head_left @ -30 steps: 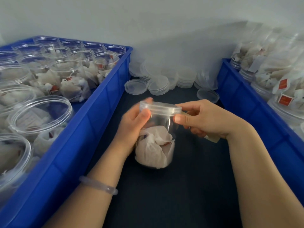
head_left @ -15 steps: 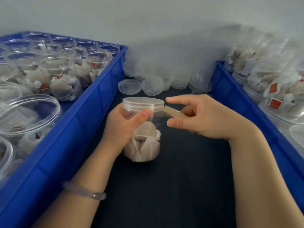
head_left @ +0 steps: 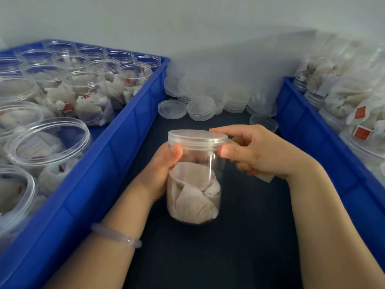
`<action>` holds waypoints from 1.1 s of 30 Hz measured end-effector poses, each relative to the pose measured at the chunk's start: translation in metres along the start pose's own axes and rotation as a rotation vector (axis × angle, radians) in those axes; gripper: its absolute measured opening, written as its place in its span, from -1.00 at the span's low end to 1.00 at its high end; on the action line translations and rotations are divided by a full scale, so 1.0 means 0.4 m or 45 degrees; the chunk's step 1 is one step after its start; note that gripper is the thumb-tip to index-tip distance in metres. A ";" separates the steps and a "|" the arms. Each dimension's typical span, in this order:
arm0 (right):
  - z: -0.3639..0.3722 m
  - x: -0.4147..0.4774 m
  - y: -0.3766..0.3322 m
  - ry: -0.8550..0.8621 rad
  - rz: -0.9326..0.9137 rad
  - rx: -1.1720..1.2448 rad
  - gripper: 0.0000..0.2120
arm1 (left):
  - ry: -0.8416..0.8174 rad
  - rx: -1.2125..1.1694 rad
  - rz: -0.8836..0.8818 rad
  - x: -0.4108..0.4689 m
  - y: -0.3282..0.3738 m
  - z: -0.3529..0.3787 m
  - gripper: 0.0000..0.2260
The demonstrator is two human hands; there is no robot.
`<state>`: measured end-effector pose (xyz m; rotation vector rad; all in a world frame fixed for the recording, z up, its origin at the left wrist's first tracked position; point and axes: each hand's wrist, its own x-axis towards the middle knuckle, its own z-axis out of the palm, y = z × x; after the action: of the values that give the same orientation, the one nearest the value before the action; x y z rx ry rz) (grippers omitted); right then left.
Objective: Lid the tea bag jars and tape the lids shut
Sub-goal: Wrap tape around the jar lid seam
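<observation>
Left hand (head_left: 159, 171) gripping jar (head_left: 194, 184) side, right hand (head_left: 257, 152) pinching lid (head_left: 196, 137) rim

I've got one clear plastic jar (head_left: 194, 174) upright at near centre, with the lid (head_left: 198, 137) seated flat on it. The lid is translucent, round and shallow. Crumpled white tea bags (head_left: 193, 197) fill the jar's lower half. My left hand (head_left: 162, 172) grips the jar's left side. My right hand (head_left: 256, 151) pinches the lid's right rim, thumb in front and forefinger on top. A tan tape strip (head_left: 265, 176) sticks out below that hand, off the jar. Unlidded filled jars (head_left: 83, 84) stand in the left crate (head_left: 87, 195). Spare lids (head_left: 201, 108) are stacked at far centre.
</observation>
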<state>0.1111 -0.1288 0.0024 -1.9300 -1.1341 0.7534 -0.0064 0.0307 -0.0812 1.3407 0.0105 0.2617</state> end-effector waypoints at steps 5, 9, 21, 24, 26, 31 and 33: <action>0.006 0.001 0.003 0.129 0.025 -0.029 -0.59 | 0.512 0.310 0.232 0.016 0.006 0.009 -0.29; 0.020 0.011 -0.009 0.207 -0.075 -0.229 -0.56 | 0.520 0.518 0.214 0.020 -0.001 0.024 -0.12; -0.008 -0.019 -0.029 0.104 -0.005 -0.256 -0.69 | 0.611 0.423 0.312 0.020 0.006 0.016 -0.32; -0.015 -0.018 -0.022 0.099 0.028 -0.238 -0.59 | 0.571 0.384 0.327 0.019 0.013 0.017 -0.26; -0.016 -0.016 -0.019 0.091 0.009 -0.215 -0.59 | 0.522 0.364 0.308 0.017 0.014 0.016 -0.19; -0.017 -0.012 0.000 -0.006 -0.027 -0.174 -0.56 | 0.295 0.351 0.226 0.013 0.009 0.015 -0.18; -0.013 -0.003 0.013 -0.027 -0.014 -0.114 -0.53 | 0.246 0.359 0.190 0.014 0.007 0.015 -0.12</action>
<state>0.1172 -0.1332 0.0010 -1.9922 -1.2089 0.7302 -0.0007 0.0266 -0.0763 1.5941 0.1134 0.5312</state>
